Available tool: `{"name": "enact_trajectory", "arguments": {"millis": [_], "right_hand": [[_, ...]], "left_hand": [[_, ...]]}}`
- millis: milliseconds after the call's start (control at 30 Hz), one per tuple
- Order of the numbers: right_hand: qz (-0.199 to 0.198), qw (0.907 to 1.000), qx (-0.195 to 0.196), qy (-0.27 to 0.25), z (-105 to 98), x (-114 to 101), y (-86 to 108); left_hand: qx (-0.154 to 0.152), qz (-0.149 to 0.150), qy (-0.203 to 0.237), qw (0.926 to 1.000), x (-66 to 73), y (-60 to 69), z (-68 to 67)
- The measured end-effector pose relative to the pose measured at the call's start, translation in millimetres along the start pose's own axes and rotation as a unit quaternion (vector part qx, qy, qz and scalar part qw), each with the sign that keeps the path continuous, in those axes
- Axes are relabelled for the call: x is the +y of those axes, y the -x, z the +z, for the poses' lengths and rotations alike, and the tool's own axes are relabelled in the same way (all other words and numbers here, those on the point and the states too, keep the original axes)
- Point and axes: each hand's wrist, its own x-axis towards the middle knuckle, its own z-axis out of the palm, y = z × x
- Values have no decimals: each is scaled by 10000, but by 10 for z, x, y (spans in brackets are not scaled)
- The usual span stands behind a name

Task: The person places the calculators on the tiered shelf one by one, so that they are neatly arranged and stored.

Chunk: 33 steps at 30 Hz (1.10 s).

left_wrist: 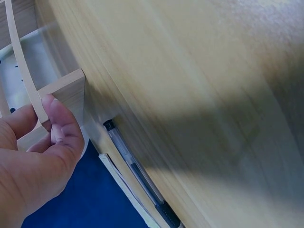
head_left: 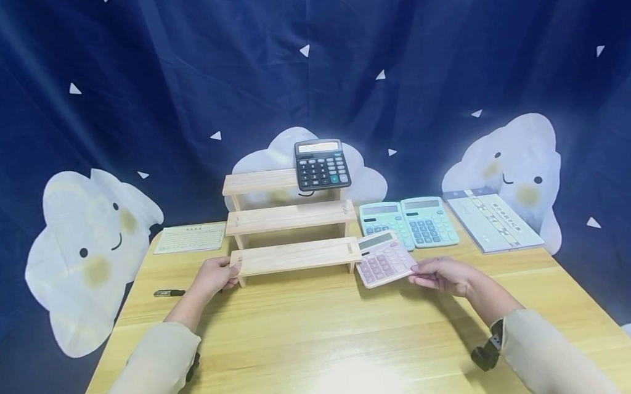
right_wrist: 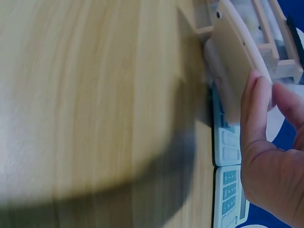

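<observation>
A pink calculator (head_left: 383,260) is tilted off the table beside the right end of a three-step wooden shelf (head_left: 292,257). My right hand (head_left: 443,275) pinches its right edge between thumb and fingers; the right wrist view shows the calculator's pale underside (right_wrist: 232,57). At the shelf's other end my left hand (head_left: 214,277) grips the lowest step's left edge, thumb on one side and fingers on the other, as the left wrist view (left_wrist: 47,156) shows. A black calculator (head_left: 321,164) leans on the right of the top step.
Two light-blue calculators (head_left: 430,222) lie behind the pink one, partly covered by it. Farther right lies a flat pad or booklet (head_left: 494,220). A written paper sheet (head_left: 189,238) is at the back left, and a pen (head_left: 169,292) lies left of my left hand.
</observation>
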Motion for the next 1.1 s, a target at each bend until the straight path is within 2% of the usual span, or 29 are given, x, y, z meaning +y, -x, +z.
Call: {"name": "enact_trajectory", "arguments": {"millis": [233, 467, 667, 867, 1100], "right_hand": [[-356, 9982, 88, -471, -45, -104, 61], [-733, 9915, 121, -1071, -62, -327, 142], [-743, 9863, 305, -1440, -30, -512, 199], [-810, 9770, 408, -1928, 0, -697, 217], [-814, 9739, 594, -2033, 181, -904, 150]], "left_hand": [[-20, -11, 18, 10000, 7, -11, 8], [-50, -7, -103, 9999, 22, -5, -11], [-56, -15, -137, 9999, 25, 0, -13], [-7, -1, -148, 9999, 13, -3, -3], [-1, -2, -111, 9999, 7, 3, -3]]}}
